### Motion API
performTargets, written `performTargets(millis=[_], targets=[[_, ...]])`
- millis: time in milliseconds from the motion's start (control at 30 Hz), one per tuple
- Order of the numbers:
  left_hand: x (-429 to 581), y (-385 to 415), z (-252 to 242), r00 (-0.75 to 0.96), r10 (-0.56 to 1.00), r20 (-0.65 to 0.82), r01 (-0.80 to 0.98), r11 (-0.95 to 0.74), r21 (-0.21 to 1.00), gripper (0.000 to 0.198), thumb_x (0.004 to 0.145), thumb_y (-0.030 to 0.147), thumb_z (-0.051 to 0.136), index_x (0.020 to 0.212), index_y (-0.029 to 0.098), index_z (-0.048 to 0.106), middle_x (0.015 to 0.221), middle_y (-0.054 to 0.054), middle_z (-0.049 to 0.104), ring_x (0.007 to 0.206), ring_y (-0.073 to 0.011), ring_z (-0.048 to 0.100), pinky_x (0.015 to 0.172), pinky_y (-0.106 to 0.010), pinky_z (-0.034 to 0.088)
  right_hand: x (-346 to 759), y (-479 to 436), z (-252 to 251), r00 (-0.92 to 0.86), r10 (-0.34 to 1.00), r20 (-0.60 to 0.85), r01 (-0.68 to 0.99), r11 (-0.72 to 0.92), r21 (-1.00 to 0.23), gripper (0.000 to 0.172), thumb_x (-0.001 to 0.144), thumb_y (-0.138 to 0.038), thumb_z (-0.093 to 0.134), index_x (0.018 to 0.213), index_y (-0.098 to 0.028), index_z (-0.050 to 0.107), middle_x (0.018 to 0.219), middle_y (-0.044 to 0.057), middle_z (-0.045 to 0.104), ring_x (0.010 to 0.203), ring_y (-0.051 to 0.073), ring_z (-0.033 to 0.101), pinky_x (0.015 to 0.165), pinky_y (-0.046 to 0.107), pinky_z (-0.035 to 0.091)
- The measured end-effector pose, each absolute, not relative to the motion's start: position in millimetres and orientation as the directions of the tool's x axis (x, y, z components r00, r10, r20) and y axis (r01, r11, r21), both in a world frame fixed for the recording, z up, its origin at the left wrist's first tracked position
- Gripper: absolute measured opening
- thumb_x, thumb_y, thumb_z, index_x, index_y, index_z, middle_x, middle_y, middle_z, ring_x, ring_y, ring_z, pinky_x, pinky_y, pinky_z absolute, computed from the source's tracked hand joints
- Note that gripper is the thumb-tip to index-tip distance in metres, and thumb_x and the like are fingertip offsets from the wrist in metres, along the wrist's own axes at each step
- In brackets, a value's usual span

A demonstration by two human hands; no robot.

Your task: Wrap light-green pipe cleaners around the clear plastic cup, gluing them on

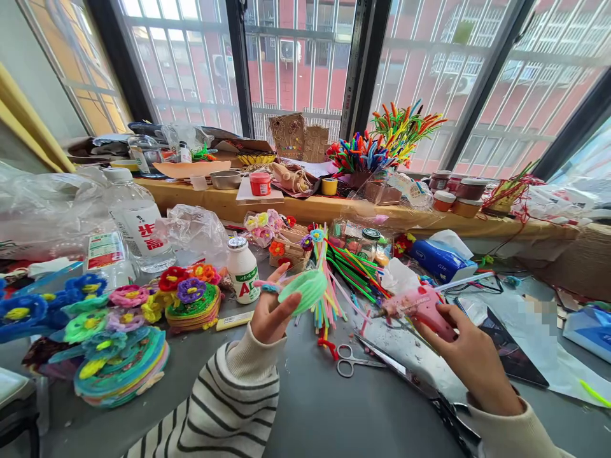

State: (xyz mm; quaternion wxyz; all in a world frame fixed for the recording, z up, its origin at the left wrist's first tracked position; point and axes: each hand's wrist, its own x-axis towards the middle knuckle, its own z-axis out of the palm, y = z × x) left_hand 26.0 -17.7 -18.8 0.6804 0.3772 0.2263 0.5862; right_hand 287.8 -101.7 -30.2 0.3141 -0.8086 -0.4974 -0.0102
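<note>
My left hand (271, 317) pinches a pale green, ribbed, curved piece (304, 292) that looks made of coiled pipe cleaners. A pink and blue fuzzy bit (266, 286) shows by its fingers. My right hand (470, 348) is wrapped round the handle of a pink hot glue gun (432, 308), and its nozzle points left toward the green piece. From the gun's back a translucent glue stick (465, 281) sticks out. Between and below the hands lie small scissors (351, 361) and large black-handled scissors (405, 375). Loose pipe cleaners (329, 299) stand behind the green piece.
On the left are pipe-cleaner flowers on a round coiled base (124, 375), with a second coiled base (193, 308) behind. A white bottle (242, 270) stands close to my left hand. Toward the back right sits a blue tissue pack (442, 257). Paint jars (470, 191) line the sill.
</note>
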Motion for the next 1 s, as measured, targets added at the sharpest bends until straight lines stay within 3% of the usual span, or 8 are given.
performTargets(millis=[200,333,400,500,633,733,1000], targets=[[25,-15,-18,0.250,0.959,0.130,-0.611,0.052,0.790,0.091,0.056,0.030,0.073,0.131,0.019,0.022,0.107,-0.012,0.062,0.105,-0.0280,0.053,0.093,-0.043,0.037,297,-113,-47,0.312,0.929,0.201,0.877,-0.200,-0.437,0.039,0.062,-0.052,0.053,0.079,-0.018,0.060,0.078,0.006,0.066,0.069,0.022,0.060,0.060,0.030,0.046],[27,-13,-23,0.334,0.937,0.104,-0.553,0.106,0.826,0.098,0.055,0.031,0.074,0.132,0.016,0.016,0.097,-0.012,0.066,0.098,-0.0281,0.058,0.090,-0.044,0.038,299,-116,-52,0.259,0.961,0.091,0.882,-0.197,-0.429,0.040,0.060,-0.052,0.057,0.077,-0.016,0.064,0.075,0.007,0.068,0.067,0.023,0.061,0.059,0.031,0.047],[28,-13,-27,0.358,0.928,0.101,-0.515,0.106,0.850,0.101,0.053,0.030,0.075,0.132,0.016,0.015,0.097,-0.012,0.066,0.096,-0.0289,0.058,0.089,-0.046,0.039,298,-115,-47,0.273,0.954,0.123,0.882,-0.197,-0.428,0.042,0.059,-0.055,0.058,0.076,-0.016,0.063,0.076,0.009,0.067,0.070,0.024,0.061,0.063,0.034,0.047],[29,-13,-30,0.384,0.915,0.123,-0.481,0.084,0.873,0.103,0.052,0.029,0.076,0.132,0.016,0.013,0.101,-0.013,0.064,0.096,-0.0293,0.058,0.088,-0.048,0.038,285,-109,-23,0.255,0.918,0.305,0.892,-0.101,-0.440,0.042,0.064,-0.055,0.057,0.082,-0.017,0.061,0.084,0.009,0.063,0.080,0.025,0.058,0.072,0.039,0.045],[27,-14,-29,0.492,0.857,0.155,-0.439,0.091,0.894,0.104,0.055,0.031,0.074,0.133,0.018,0.007,0.109,-0.015,0.061,0.100,-0.0295,0.056,0.088,-0.048,0.038,244,-94,24,-0.106,0.899,0.425,0.808,0.327,-0.491,0.035,0.072,-0.046,0.055,0.098,-0.023,0.056,0.107,0.007,0.053,0.103,0.021,0.048,0.089,0.037,0.038],[24,-15,-26,0.574,0.799,0.178,-0.393,0.078,0.916,0.101,0.058,0.033,0.072,0.133,0.021,0.005,0.111,-0.015,0.059,0.102,-0.0299,0.054,0.089,-0.048,0.037,216,-81,45,-0.290,0.847,0.445,0.687,0.508,-0.520,0.038,0.070,-0.041,0.060,0.104,-0.024,0.054,0.118,0.006,0.046,0.113,0.020,0.039,0.097,0.036,0.031],[24,-21,-21,0.654,0.721,0.231,-0.377,0.046,0.925,0.094,0.060,0.035,0.070,0.134,0.022,0.013,0.106,-0.012,0.061,0.100,-0.0307,0.055,0.088,-0.047,0.037,203,-72,42,-0.431,0.804,0.409,0.543,0.594,-0.594,0.018,0.070,-0.026,0.061,0.088,-0.023,0.060,0.125,0.002,0.041,0.119,0.020,0.032,0.101,0.038,0.024]])
